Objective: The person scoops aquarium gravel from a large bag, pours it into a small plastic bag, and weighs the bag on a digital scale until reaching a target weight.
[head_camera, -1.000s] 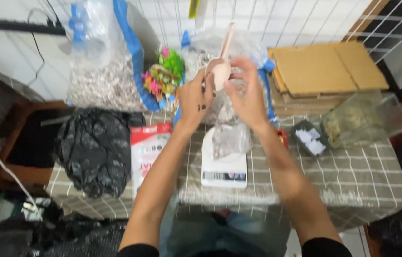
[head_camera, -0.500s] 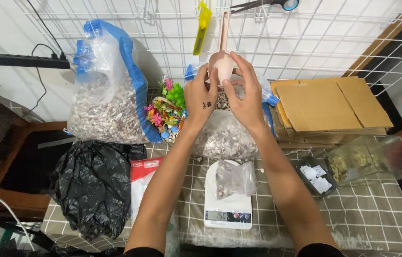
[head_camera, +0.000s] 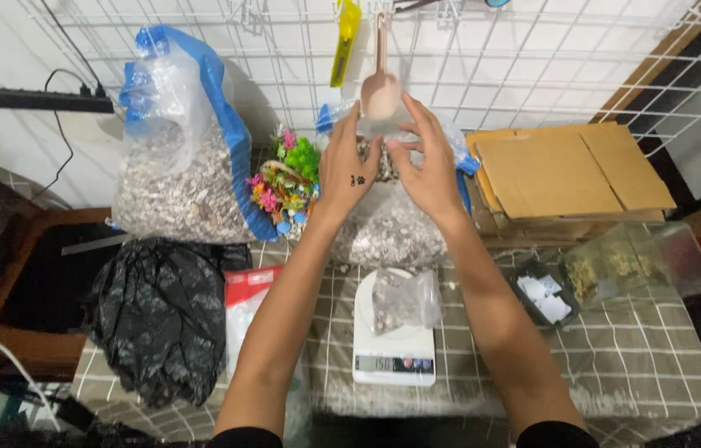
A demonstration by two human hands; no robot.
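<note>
Head view, looking down my forearms: a big clear bag with blue trim stands at the far left, full of pale grit, and a crumpled black bag slumps in front of it. Beside that lies a flat pouch, white with a red top band. At centre a white scale carries a small clear packet of grit, with an open sack of the same behind it. Colourful plastic plants sit between the two sacks. Flat brown cartons are stacked at the right, with a clear tub and a dark tray of white slips in front. A yellow tag hangs on the wire grid. Both my arms reach straight ahead and up. My left hand and right hand meet under the pink scoop, which stands upright against the grid; fingers are loosely spread, tips pinching its bowl from both sides.
</note>
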